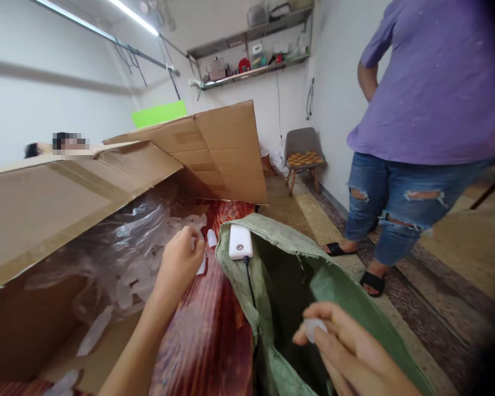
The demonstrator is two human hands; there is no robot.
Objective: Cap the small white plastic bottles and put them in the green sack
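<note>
My left hand (183, 256) is closed over the dark red wood-grain table (214, 330), beside the cardboard box; a whitish bit shows between its fingers, too hidden to name. A small white translucent plastic piece (212, 237) lies on the table just right of it. My right hand (350, 344) pinches a small, round, translucent plastic piece (314, 330) between thumb and fingers, over the mouth of a green woven sack (355, 291). Many similar elongated translucent pieces (124, 294) lie in the box among clear plastic bags (136, 225).
The open cardboard box (58, 192) has raised flaps at the left and back. A white power bank (240, 242) with a black cable rests at the sack's rim. A person in a purple shirt (433, 82) stands at the right. Beyond are a chair (304, 154) and wall shelves (256, 70).
</note>
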